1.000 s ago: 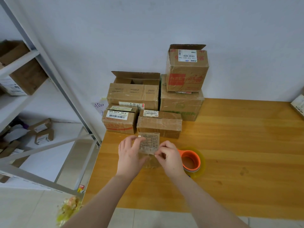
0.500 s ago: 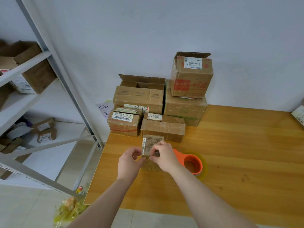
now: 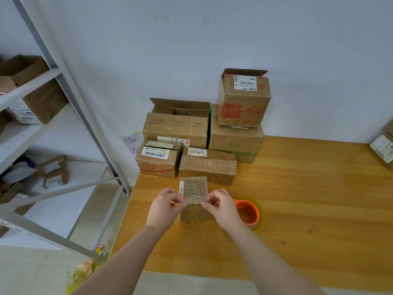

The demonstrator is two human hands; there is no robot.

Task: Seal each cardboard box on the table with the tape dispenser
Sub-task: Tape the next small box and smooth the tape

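A small cardboard box (image 3: 194, 188) with a printed table label on top stands on the wooden table (image 3: 297, 199) in front of me. A strip of clear tape (image 3: 193, 201) stretches across its near top edge. My left hand (image 3: 164, 206) pinches the tape's left end and my right hand (image 3: 221, 206) pinches its right end. The orange tape dispenser (image 3: 248, 212) with a clear tape roll lies on the table just right of my right hand, held by neither hand.
Several more cardboard boxes (image 3: 207, 167) are stacked against the wall behind the small one; two have open top flaps (image 3: 180, 105). Another box (image 3: 382, 145) sits at the table's far right edge. A grey metal shelf rack (image 3: 70, 92) holding boxes stands to the left.
My hands have moved apart from the middle of the small box to its two sides, drawing the tape strip across the near top edge. The camera view shifted slightly.
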